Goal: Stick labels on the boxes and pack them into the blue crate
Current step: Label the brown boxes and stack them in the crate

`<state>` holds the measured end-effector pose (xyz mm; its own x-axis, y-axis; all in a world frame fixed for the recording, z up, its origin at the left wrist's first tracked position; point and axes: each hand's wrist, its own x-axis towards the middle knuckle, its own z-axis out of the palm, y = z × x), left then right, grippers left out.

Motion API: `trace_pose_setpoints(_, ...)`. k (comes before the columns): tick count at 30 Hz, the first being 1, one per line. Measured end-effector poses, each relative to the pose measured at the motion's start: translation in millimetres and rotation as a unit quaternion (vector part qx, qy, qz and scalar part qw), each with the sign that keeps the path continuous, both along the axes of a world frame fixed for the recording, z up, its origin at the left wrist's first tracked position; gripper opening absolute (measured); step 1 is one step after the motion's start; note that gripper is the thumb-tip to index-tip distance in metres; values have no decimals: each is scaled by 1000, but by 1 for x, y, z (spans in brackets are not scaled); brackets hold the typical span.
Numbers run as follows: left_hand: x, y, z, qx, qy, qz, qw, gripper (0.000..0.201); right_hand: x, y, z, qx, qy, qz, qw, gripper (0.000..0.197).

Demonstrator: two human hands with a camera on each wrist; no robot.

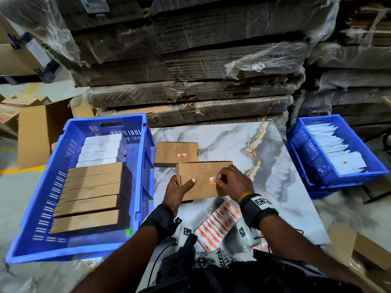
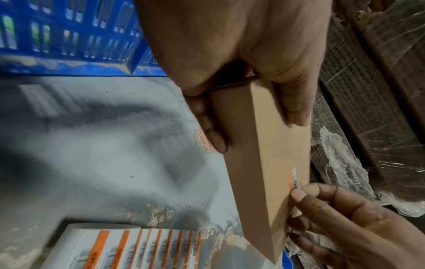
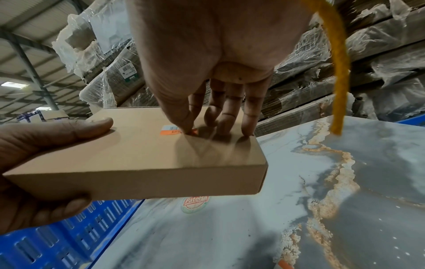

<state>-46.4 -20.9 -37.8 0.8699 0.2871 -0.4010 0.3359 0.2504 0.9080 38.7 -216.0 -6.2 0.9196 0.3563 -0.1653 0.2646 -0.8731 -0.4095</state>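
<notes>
A flat brown box (image 1: 198, 187) (image 3: 138, 154) is held just above the marble table (image 1: 275, 166). My left hand (image 1: 184, 187) grips its left end, thumb on top and fingers underneath. An orange-and-white label (image 1: 212, 180) (image 2: 294, 179) (image 3: 169, 130) sits on the box's top face. My right hand (image 1: 224, 180) (image 3: 207, 127) presses the label's right end with the thumb, the other fingertips resting on the box. The blue crate (image 1: 143, 166) stands to the left, holding rows of brown boxes (image 1: 91, 195) and white boxes (image 1: 101, 149). A sheet of labels (image 1: 220, 225) (image 2: 138, 249) lies near me.
Another labelled brown box (image 1: 176, 154) lies on the table behind the held one. A second blue crate (image 1: 313, 166) with white packets (image 1: 334, 149) stands at the right. Wrapped stacks of flat cardboard (image 1: 190, 60) wall off the back. Open cartons sit at the left (image 1: 36, 134) and lower right (image 1: 370, 250).
</notes>
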Motion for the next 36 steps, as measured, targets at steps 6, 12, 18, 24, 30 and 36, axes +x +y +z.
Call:
trace_pose_setpoints(6,6,-4,-6,10,-32,21,999,63,-3,-4,-2,9,21,-27,999,3)
trace_pose_setpoints(12,5,-3,-2,99,-109,-61,987,65,-2,-4,-9,49,71,-81,993,10)
trace_pose_setpoints(18,1,5,-19,250,-115,-106,956,34,-2,-13,-18,116,101,-77,985,11)
trace_pose_setpoints(24,1,13,-36,167,-75,-34,982,26,-5,-56,-29,150,100,-139,974,14)
trace_pose_setpoints(30,2,13,-53,98,-41,1,994,27,-24,-135,-63,108,164,-225,954,25)
trace_pose_setpoints(36,6,-1,-61,101,-1,-11,995,31,-41,-156,-83,7,216,-209,954,22)
